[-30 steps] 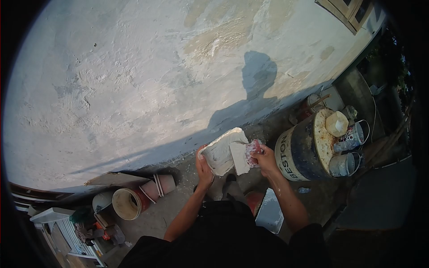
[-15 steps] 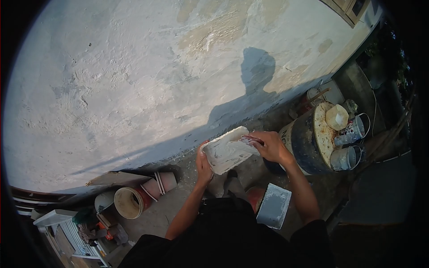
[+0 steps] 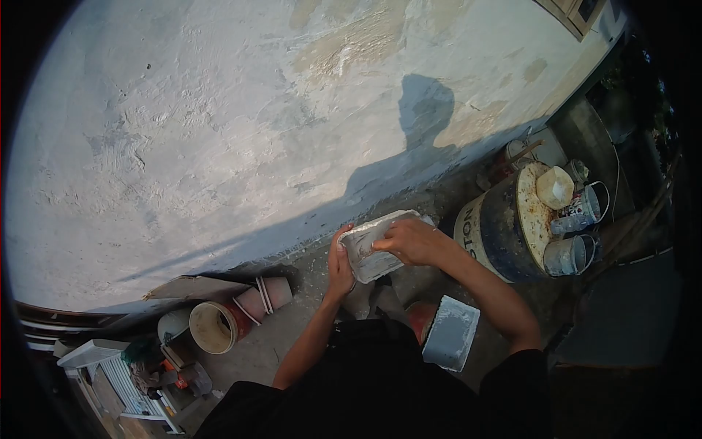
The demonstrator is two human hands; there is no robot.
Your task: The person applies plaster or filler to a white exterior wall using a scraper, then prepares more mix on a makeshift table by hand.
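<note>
Item: shallow rectangular tray (image 3: 370, 274), pale crust along the rim, grey-white smears inside; held in front of the body, above the floor (image 3: 267, 340). Far rim lies toward the wall in view, near rim toward the person's feet.

Left hand (image 3: 339, 267): clamped on the tray's left edge, thumb at the rim.

Right hand (image 3: 411, 243): over the tray's right half, fingers curled, fingertips within the rim. Whether it grips a tool cannot be told; the hand hides it. Hands apart, the tray's inner face showing between them.

Right side: drum (image 3: 497, 230) with a dark band, just beyond the right forearm in view; a narrow strip of floor shows between. On its stained top, a pale container (image 3: 554, 188) and a metal pail (image 3: 564, 256), the latter near the lower edge.

Below the right forearm: grey-coated rectangular pan (image 3: 455, 333), overlapping a red bucket (image 3: 420, 317).

Left side: open bucket (image 3: 219, 327), well apart from the left forearm, with bare floor between; slatted surface (image 3: 128, 380) beyond, carrying mixed objects.

Ahead: patchy plastered wall (image 3: 219, 146), bearing a person's shadow.
</note>
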